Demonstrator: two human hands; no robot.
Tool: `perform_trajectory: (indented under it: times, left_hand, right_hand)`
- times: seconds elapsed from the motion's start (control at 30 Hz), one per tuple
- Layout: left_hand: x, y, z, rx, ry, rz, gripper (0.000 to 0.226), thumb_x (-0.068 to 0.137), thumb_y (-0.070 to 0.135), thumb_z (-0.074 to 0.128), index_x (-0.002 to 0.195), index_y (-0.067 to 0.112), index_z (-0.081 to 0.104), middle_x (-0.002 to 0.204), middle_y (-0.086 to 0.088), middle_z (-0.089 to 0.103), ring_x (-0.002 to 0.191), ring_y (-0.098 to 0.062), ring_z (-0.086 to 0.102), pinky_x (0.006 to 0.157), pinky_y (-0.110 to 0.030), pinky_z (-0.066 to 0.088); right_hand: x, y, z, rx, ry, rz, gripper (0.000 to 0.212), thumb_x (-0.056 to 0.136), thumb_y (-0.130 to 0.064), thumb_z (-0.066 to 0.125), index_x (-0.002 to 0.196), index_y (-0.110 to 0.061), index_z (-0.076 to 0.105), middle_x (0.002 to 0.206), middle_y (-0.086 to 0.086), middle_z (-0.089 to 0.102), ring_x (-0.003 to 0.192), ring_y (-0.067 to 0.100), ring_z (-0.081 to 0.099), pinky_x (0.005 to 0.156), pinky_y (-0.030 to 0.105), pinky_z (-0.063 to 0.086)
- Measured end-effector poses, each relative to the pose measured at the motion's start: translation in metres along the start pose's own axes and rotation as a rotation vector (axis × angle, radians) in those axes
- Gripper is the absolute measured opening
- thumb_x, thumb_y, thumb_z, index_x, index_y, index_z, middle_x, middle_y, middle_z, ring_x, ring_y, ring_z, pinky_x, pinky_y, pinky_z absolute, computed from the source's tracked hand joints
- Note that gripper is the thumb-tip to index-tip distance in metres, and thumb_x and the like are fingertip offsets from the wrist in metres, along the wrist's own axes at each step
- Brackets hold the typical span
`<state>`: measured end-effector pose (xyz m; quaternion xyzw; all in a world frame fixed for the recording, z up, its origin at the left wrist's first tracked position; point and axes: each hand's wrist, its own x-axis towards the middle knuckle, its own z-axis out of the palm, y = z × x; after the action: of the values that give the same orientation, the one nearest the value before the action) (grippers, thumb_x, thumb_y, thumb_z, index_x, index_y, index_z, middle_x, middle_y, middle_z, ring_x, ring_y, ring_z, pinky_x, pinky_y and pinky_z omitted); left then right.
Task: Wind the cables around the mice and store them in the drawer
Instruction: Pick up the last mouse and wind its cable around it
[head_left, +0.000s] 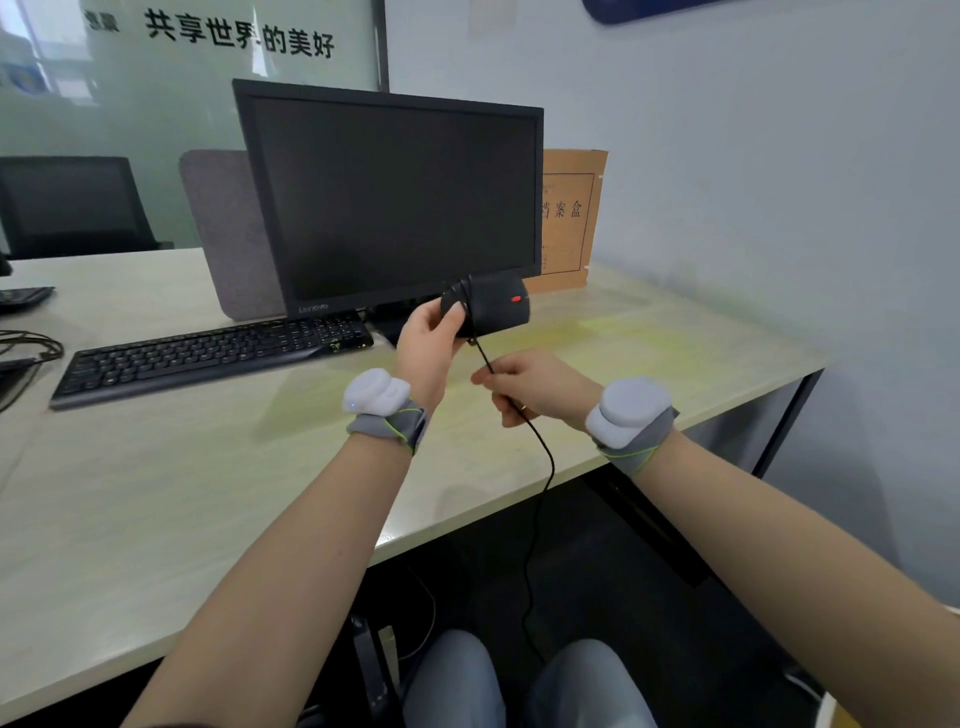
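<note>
My left hand (427, 343) holds a black mouse (493, 310) with a red scroll wheel in the air, in front of the monitor's lower right corner. A few turns of black cable (540, 452) wrap around the mouse's left end. From the mouse the cable runs down into my right hand (530, 387), which pinches it just below and to the right. Past that hand the cable hangs over the desk edge toward the floor between my knees. No drawer is in view.
A black monitor (395, 202) and black keyboard (208, 356) stand on the pale wooden desk (156, 493). A brown file box (569, 218) leans against the wall behind. More cables (26, 348) and a second keyboard lie at the far left. A black chair (67, 208) stands behind.
</note>
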<state>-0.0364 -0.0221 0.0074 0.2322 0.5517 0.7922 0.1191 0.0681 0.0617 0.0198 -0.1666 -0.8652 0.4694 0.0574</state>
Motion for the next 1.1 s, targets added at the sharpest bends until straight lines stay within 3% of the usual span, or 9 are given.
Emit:
perform_trajectory:
  times: [0.1,0.27,0.43,0.6,0.7,0.8,0.93,1.0,1.1]
  left_hand:
    - [0.005,-0.004,-0.011,0.346,0.009,0.034,0.031,0.092,0.016,0.052,0.120,0.003,0.055,0.114,-0.013,0.062,0.106,-0.027,0.059,0.099,-0.044,0.048]
    - [-0.001,-0.003,-0.025,0.571,-0.270,0.049,0.022,0.090,0.017,0.055,0.111,0.014,0.059,0.110,-0.008,0.063,0.106,-0.025,0.060,0.098,-0.044,0.048]
    - [-0.015,0.011,-0.025,0.363,-0.631,-0.052,0.023,0.094,0.002,0.044,0.101,0.019,0.058,0.093,0.000,0.060,0.075,-0.001,0.061,0.070,-0.016,0.050]
    - [-0.022,0.024,-0.022,-0.022,-0.714,-0.165,0.028,0.088,0.004,0.045,0.115,0.005,0.053,0.105,-0.013,0.055,0.089,-0.019,0.055,0.078,-0.028,0.047]
    - [-0.023,0.026,-0.014,-0.297,-0.654,-0.204,0.042,0.092,0.011,0.036,0.131,-0.002,0.041,0.126,-0.016,0.051,0.107,-0.023,0.050,0.096,-0.036,0.043]
    - [-0.017,0.030,-0.005,-0.420,-0.407,-0.138,0.025,0.098,0.012,0.032,0.111,0.006,0.054,0.104,-0.007,0.063,0.094,-0.014,0.060,0.087,-0.026,0.051]
    - [-0.014,0.016,0.000,0.065,-0.102,0.046,0.023,0.097,0.012,0.044,0.115,0.000,0.053,0.100,-0.008,0.060,0.086,-0.009,0.061,0.077,-0.019,0.052]
    - [-0.014,0.005,-0.001,0.177,-0.060,0.055,0.030,0.096,0.015,0.047,0.121,-0.001,0.052,0.108,-0.011,0.059,0.098,-0.018,0.059,0.090,-0.032,0.052]
    - [-0.011,0.000,-0.002,0.298,-0.013,0.084,0.030,0.093,0.020,0.051,0.119,0.005,0.054,0.110,-0.011,0.061,0.106,-0.028,0.060,0.098,-0.047,0.047]
  right_hand:
    - [-0.007,-0.008,-0.010,-0.108,0.047,-0.014,0.022,0.092,-0.020,0.053,0.101,-0.005,0.067,0.061,-0.001,0.049,0.047,0.012,0.051,0.059,0.023,0.052]
    - [-0.015,-0.026,-0.039,-0.216,0.196,-0.205,0.014,0.092,-0.022,0.053,0.090,-0.023,0.067,0.070,-0.004,0.058,0.057,0.006,0.054,0.058,0.018,0.051]
    - [-0.014,-0.031,-0.058,-0.175,0.116,-0.356,0.007,0.087,-0.023,0.062,0.089,-0.028,0.066,0.069,-0.012,0.064,0.056,-0.006,0.054,0.050,0.012,0.045]
    - [-0.008,-0.015,-0.062,0.222,0.057,-0.369,0.015,0.087,-0.014,0.062,0.077,-0.024,0.065,0.068,-0.011,0.061,0.054,0.000,0.052,0.050,0.011,0.043]
    - [-0.006,0.000,-0.052,0.320,0.117,-0.354,0.027,0.090,0.000,0.052,0.084,-0.025,0.061,0.078,-0.006,0.061,0.056,-0.003,0.058,0.056,0.013,0.048]
    - [-0.005,0.010,-0.025,0.290,0.156,-0.223,0.019,0.095,-0.015,0.048,0.086,-0.022,0.063,0.066,-0.003,0.053,0.039,0.003,0.041,0.052,0.020,0.044]
    - [-0.006,0.003,0.002,-0.139,0.221,-0.151,0.020,0.092,-0.026,0.046,0.081,-0.019,0.061,0.056,-0.004,0.054,0.048,0.010,0.049,0.054,0.026,0.048]
    - [-0.007,-0.005,0.004,-0.259,0.181,-0.121,0.020,0.090,-0.024,0.048,0.078,-0.012,0.060,0.057,-0.003,0.055,0.048,0.013,0.051,0.054,0.025,0.048]
    - [-0.011,-0.010,-0.001,-0.228,0.114,-0.029,0.015,0.090,-0.019,0.050,0.095,-0.010,0.061,0.063,-0.001,0.057,0.048,0.010,0.054,0.049,0.017,0.047]
